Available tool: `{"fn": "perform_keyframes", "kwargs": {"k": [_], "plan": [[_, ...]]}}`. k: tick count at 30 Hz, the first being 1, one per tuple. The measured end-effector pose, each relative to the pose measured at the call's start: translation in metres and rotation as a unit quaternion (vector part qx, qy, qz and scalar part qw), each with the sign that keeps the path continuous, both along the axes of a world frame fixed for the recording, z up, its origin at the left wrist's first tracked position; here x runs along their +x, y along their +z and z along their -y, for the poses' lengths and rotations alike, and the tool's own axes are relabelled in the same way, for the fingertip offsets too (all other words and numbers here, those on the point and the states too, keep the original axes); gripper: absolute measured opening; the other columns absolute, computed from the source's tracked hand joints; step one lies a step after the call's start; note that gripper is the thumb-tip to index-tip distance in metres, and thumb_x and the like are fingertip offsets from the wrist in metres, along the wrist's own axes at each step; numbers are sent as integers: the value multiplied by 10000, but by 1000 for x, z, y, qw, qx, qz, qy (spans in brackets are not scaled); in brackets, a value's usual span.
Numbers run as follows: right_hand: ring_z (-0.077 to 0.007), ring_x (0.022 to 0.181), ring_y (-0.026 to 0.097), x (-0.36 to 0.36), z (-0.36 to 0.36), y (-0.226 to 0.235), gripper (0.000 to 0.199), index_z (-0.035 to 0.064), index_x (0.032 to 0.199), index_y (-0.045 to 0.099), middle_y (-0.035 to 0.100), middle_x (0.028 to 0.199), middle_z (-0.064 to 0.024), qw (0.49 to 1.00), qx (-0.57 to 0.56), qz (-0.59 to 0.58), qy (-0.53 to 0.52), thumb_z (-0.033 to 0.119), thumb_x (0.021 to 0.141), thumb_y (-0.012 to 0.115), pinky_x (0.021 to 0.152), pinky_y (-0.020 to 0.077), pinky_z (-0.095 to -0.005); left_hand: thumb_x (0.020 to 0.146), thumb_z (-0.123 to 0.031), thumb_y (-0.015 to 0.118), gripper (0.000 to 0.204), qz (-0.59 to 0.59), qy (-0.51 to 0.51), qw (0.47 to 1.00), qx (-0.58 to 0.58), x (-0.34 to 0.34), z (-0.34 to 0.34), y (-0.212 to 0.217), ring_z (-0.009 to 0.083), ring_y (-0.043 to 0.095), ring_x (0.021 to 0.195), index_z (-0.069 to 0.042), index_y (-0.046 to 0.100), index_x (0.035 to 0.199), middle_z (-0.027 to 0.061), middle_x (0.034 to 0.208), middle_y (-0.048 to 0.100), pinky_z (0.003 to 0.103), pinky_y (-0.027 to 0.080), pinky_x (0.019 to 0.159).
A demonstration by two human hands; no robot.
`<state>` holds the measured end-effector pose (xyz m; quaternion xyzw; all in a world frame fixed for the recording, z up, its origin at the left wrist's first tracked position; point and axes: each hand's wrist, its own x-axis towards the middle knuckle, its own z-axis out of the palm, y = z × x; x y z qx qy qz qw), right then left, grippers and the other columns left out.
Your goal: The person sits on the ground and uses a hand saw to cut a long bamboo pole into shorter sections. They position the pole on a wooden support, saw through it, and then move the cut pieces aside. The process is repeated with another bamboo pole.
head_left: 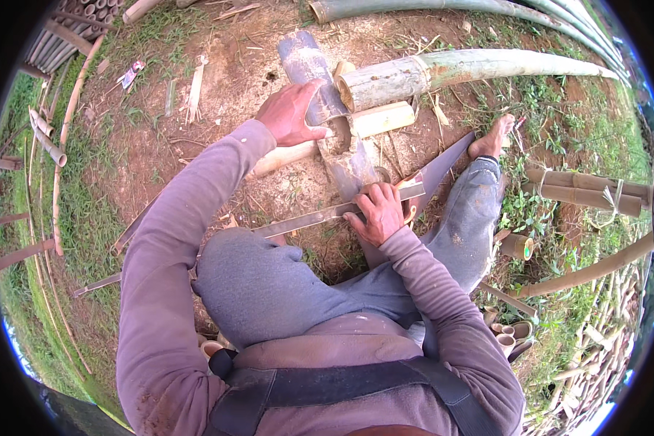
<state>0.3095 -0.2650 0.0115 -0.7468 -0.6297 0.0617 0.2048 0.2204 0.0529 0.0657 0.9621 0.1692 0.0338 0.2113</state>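
A weathered grey-brown length of bamboo (320,80) lies lengthwise in front of me, with a squarish notch cut in it. My left hand (291,116) grips its left edge beside the notch, thumb stretched toward the opening. At the near end of that piece, my right hand (378,214) is closed around a long, narrow flat bar (305,219). The bar slants across above my bent knee; I cannot make out its exact kind. Just right of this hand lies a handsaw (447,163), its blade pointing away from me and its handle partly hidden.
A thick green bamboo pole (472,69) reaches in from the right, its cut end beside the notched piece. Pale bamboo (385,118) lies beneath. My bare foot (493,136) rests near the saw's tip. Tied bamboo rails (588,192) stand at right; sawdust covers the dirt.
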Motion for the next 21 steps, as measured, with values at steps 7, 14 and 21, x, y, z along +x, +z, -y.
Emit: {"fn": "perform_keyframes", "kwargs": {"k": [7,14,21], "plan": [[-337,1086,594,13,-6,3,382,75,1016,706,636,1062,-113,996,22,-87,-9,390,833,821,1033,425,-520,649,-577,941,1315,-171,-26,975,-140,149,-14,13,393,575,1359,-15,273,1633,266,1451,594,451,440,1167],[-349,1086,635,48,-11,11,383,57,1131,709,677,1110,-138,977,72,-176,-97,348,897,797,1014,470,-480,691,-355,958,1009,-178,-53,958,-217,169,-8,9,306,619,1323,-21,472,1509,198,1411,652,382,450,1148],[-293,1216,649,183,-13,24,857,16,1541,419,619,1426,-183,534,347,-630,-445,651,1001,619,1015,513,-432,716,-467,944,1008,-127,-119,938,-301,134,46,93,324,662,1254,19,490,1473,220,1341,681,390,493,1091]]}}
